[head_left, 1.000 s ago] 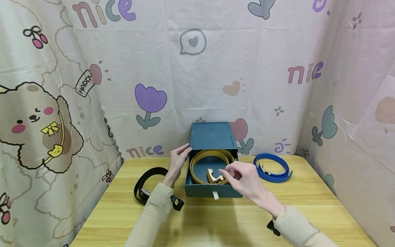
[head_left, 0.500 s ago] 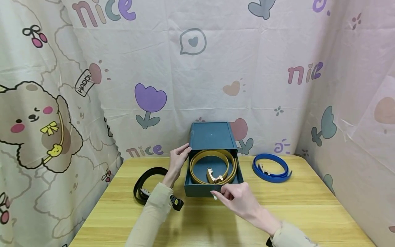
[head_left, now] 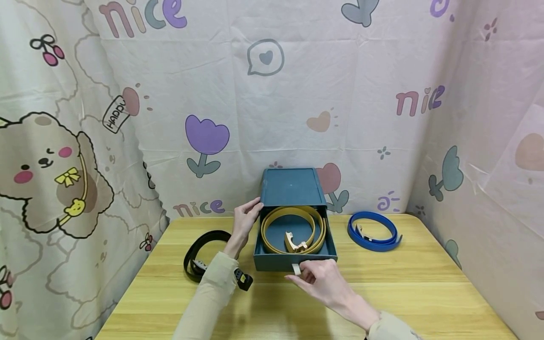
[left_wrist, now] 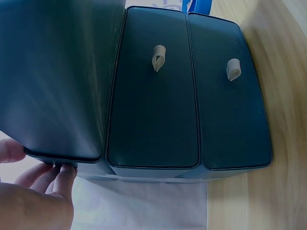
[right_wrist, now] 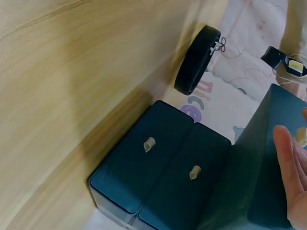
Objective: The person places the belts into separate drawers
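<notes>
A dark teal drawer organizer (head_left: 292, 185) stands at the table's back, its top drawer (head_left: 272, 263) pulled out. Coiled inside lies a yellow belt (head_left: 267, 225) with a gold buckle (head_left: 293, 243). My left hand (head_left: 245, 224) rests its fingers against the organizer's left side near the top. In the left wrist view, the left thumb and fingertips (left_wrist: 64, 179) show beside the top drawer's edge. My right hand (head_left: 327, 283) is at the drawer's white pull tab (head_left: 296, 269), index finger beside it, thumb apart and lower. The right wrist view shows only part of this hand (right_wrist: 297, 177).
Left of the organizer lies a coiled black belt (head_left: 193, 252), partly behind the left arm. A coiled blue belt (head_left: 371, 245) lies to the right on the wooden table (head_left: 403, 293). Two lower drawers (left_wrist: 153, 105) are closed. A printed curtain (head_left: 293, 94) hangs behind.
My right hand has moved down and left from beside the yellow belt's buckle to the drawer's pull tab. The left hand and the belts have stayed in place.
</notes>
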Tool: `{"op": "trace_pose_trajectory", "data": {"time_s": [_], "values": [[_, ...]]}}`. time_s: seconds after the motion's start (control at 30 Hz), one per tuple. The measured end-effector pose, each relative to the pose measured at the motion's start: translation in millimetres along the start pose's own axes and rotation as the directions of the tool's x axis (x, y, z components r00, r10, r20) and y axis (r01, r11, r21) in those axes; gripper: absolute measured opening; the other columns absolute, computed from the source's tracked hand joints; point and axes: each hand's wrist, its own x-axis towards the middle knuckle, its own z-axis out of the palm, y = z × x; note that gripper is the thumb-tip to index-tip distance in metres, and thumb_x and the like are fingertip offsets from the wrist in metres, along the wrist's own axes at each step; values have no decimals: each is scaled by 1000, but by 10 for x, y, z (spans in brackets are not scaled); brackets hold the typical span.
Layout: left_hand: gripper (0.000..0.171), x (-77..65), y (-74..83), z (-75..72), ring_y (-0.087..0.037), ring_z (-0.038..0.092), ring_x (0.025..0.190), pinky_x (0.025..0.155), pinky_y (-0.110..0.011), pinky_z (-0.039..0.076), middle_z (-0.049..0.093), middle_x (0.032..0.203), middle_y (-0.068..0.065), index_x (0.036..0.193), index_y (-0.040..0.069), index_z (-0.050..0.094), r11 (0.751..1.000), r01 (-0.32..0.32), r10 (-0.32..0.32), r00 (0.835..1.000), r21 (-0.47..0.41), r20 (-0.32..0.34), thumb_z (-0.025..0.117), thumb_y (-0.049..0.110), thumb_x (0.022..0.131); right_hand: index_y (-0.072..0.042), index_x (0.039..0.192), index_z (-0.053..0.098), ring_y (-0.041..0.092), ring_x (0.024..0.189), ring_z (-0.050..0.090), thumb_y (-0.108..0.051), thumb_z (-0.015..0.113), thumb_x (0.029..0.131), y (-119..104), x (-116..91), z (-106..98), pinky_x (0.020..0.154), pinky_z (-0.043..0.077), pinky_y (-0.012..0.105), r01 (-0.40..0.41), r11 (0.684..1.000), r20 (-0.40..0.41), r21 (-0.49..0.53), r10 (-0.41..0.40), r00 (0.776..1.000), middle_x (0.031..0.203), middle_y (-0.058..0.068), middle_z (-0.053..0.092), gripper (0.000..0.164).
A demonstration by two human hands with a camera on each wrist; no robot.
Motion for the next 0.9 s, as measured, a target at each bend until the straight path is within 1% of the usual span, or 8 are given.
{"op": "trace_pose_trajectory", "data": {"time_s": [0.1, 0.23, 0.37, 0.47, 0.57, 0.7, 0.77, 0.9], "values": [[41, 5, -3, 3, -36, 58, 131, 111, -48, 47, 60, 142, -22, 137, 2, 62, 1000, 1, -1, 1000, -2, -6, 62, 17, 99, -15, 73, 64, -10, 55, 56, -14, 87, 78, 6, -5, -3, 52, 44, 2, -22, 1000, 25, -1, 22, 999, 61, -10, 64, 23], [40, 10, -6, 8, -36, 59, 130, 111, -47, 47, 60, 141, -22, 137, 3, 62, 1000, -2, 2, 1000, 1, -13, 62, 17, 99, -14, 77, 66, -8, 59, 60, -5, 85, 76, 23, -10, -23, 56, 48, 3, -34, 999, 62, 28, 33, 998, 64, -8, 68, 21], [40, 13, -11, 9, -36, 58, 131, 111, -48, 47, 60, 141, -21, 137, 3, 62, 1000, -5, 5, 1000, 9, -16, 62, 18, 100, -11, 81, 69, -7, 62, 63, 3, 83, 74, 34, -2, -37, 58, 51, 5, -30, 997, 73, 73, 25, 997, 67, -6, 71, 21], [41, 21, -22, 7, -36, 57, 132, 111, -49, 47, 59, 142, -21, 137, 3, 62, 1000, -7, 7, 1000, 12, -13, 62, 18, 100, -11, 82, 70, -7, 62, 63, 3, 83, 74, 44, 0, -40, 59, 51, 5, -34, 996, 69, 86, 28, 997, 68, -6, 72, 20], [41, 28, -32, 5, -36, 57, 132, 111, -49, 46, 59, 142, -21, 137, 3, 61, 1000, -7, 7, 1000, 10, -10, 62, 18, 100, -11, 83, 71, -7, 64, 64, 1, 81, 78, 62, -8, -47, 60, 52, 5, -41, 994, 72, 105, 34, 997, 70, -7, 73, 17], [41, 32, -40, 2, -35, 57, 132, 111, -49, 47, 59, 142, -21, 137, 3, 62, 1000, -4, 4, 1000, 10, -12, 62, 19, 99, -12, 85, 70, -7, 65, 65, -1, 79, 81, 93, -17, -60, 62, 53, 7, -22, 991, 77, 129, 12, 997, 71, -7, 73, 14], [41, 35, -43, 1, -35, 57, 132, 111, -49, 47, 59, 142, -20, 137, 4, 62, 1000, -3, 3, 1000, 13, -12, 62, 19, 99, -11, 87, 71, -6, 65, 65, 0, 78, 82, 111, -18, -64, 62, 53, 7, -2, 991, 77, 134, -8, 997, 71, -7, 73, 14], [41, 43, -45, 1, -35, 56, 133, 112, -49, 46, 59, 143, -20, 138, 4, 61, 1000, 3, -3, 1000, 18, -8, 62, 20, 100, -11, 88, 71, -6, 64, 65, 1, 78, 80, 131, -9, -74, 62, 53, 8, 9, 991, 82, 136, -20, 996, 72, -6, 74, 16]]}}
